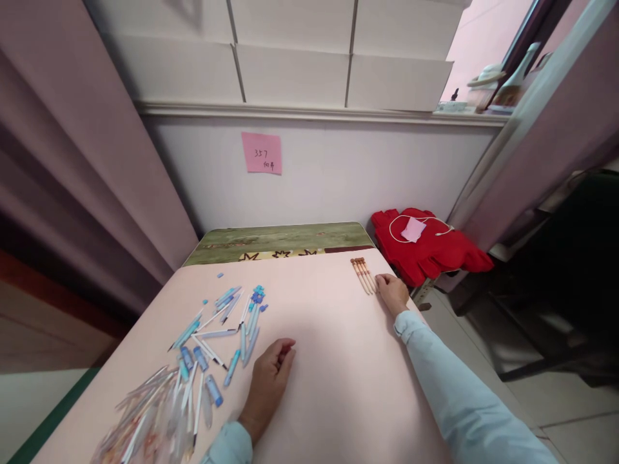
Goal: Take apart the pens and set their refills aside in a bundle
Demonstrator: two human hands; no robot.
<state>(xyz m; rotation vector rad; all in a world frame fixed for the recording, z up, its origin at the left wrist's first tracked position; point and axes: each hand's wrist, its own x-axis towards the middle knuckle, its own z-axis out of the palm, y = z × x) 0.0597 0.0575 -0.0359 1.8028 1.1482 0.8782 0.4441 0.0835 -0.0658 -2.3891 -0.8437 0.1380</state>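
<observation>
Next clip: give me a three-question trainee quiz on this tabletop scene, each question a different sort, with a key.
1. True or false: the right hand rests beside the small row of orange-tipped pens.
2. Multiple choice: the left hand lies nearest to which thing? A) the red cloth B) the scattered blue pen parts C) the pink note
3. Fill in: the pink note is stuck to the ____.

Key: 1 true. 2 B. 3 wall.
</observation>
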